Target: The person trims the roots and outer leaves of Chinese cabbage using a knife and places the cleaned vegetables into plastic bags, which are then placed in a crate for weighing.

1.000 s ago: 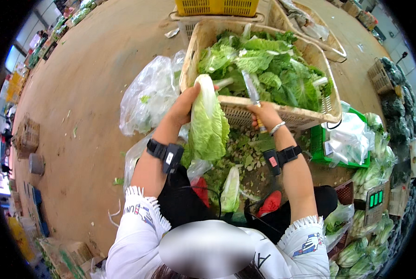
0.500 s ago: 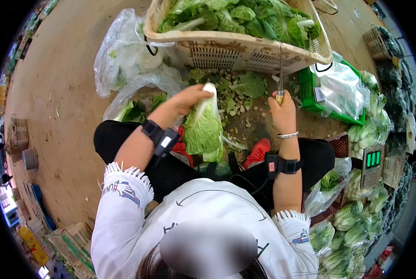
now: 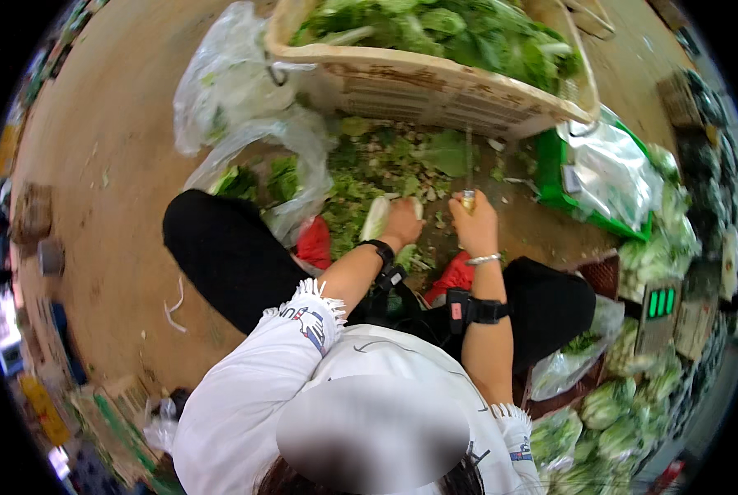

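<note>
On the left, a clear bag sits on the floor, and a bag near the knee has green leaves in it. Next come many cut bits on the floor, so a good deal of cutting looks done. A cabbage is low between the feet, not in a bag. The left hand is right at it with bent fingers; I can't tell how tight they are, as they are hidden. Ahead, the big crate is heaped with loose leaves. The knife points away, and the right hand is closed around its handle. Right of that is a green bin with clear plastic on it. Far right, many cabbages lie together and look done. This one seems left to do.
</note>
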